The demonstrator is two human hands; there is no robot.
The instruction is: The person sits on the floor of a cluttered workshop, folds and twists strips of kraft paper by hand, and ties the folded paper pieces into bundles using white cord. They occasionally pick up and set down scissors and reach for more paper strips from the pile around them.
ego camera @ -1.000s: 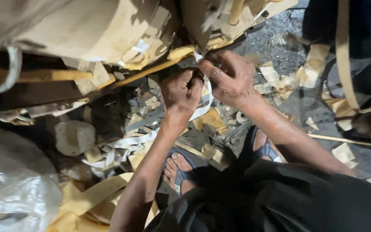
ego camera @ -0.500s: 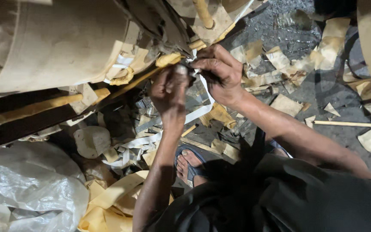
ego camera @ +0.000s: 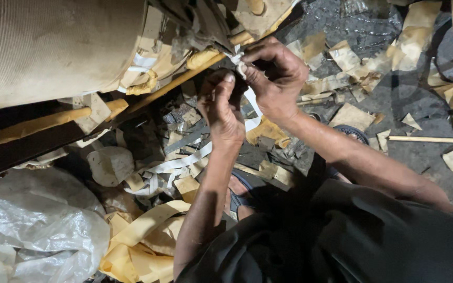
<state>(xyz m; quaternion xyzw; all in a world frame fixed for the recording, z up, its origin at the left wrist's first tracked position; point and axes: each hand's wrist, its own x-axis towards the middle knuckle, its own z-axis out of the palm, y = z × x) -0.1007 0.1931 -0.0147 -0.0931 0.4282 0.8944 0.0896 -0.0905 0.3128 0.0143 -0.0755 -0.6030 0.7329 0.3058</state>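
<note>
A big tan roll [ego camera: 53,47] lies at left. The left hand [ego camera: 224,107] and right hand [ego camera: 273,78] both pinch a thin white strip [ego camera: 241,68], creased and limp, just under the roll's frayed end; its tail [ego camera: 184,160] trails down onto the scrap-littered floor [ego camera: 394,99].

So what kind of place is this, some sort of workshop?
Probably a rough workshop or packing yard. A big ribbed cardboard-coloured roll lies at left, yellowish paper scraps litter the dark floor, and both hands pinch a white strip.
</note>
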